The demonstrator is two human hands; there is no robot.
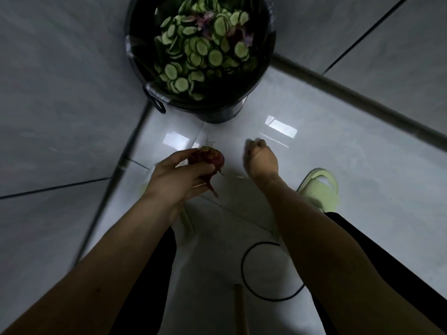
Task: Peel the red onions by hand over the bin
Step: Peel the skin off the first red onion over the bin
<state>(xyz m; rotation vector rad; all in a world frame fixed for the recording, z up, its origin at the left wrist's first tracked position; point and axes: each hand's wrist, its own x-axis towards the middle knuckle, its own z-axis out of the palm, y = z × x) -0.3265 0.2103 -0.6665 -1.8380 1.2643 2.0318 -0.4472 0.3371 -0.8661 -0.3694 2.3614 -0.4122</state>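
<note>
The left hand (179,176) grips a red onion (207,160), root end up, fingers curled around it. The right hand (260,157) hovers just beside the onion, fingers loosely curled and holding nothing. Both hands are over the pale tiled floor (338,165), short of the black bin (150,97), which stands further ahead and holds cucumber slices (198,47) and purple skins. Peeled here, I judge, the skins would drop on the floor and miss the bin.
</note>
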